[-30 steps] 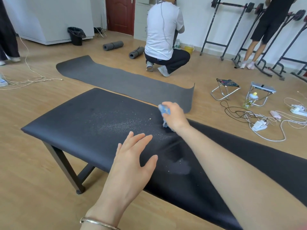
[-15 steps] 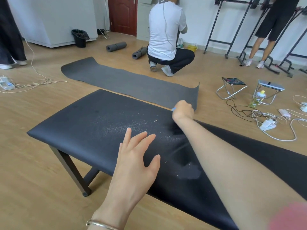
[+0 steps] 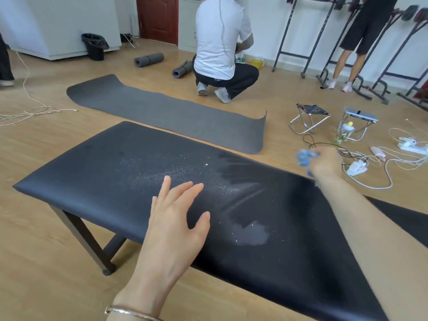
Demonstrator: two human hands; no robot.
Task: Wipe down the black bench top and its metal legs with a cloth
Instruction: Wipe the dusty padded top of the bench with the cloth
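Where the wooden floor spreads out under everything, the black bench fills most of my view, running from the lower right toward the left. Beyond its far edge a grey mat lies flat on the floor, its right end curling up. Under the bench's left end a dark metal leg slants down to a foot on the floor.

My left grip is wide, fingers straight and spread over the near side of the top. I cannot tell whether it touches the surface. A thin bracelet circles that wrist. My right grip is raised at the bench's far edge, fingers curled and holding the blue cloth. The cloth is blurred and lifted off the top.

A band of pale dust speckles the middle of the top, just ahead of my left fingertips. To its right the surface looks darker and streaked. A pale smear sits nearer the front edge, right of my left thumb. One small crumb lies at the dust's far side.
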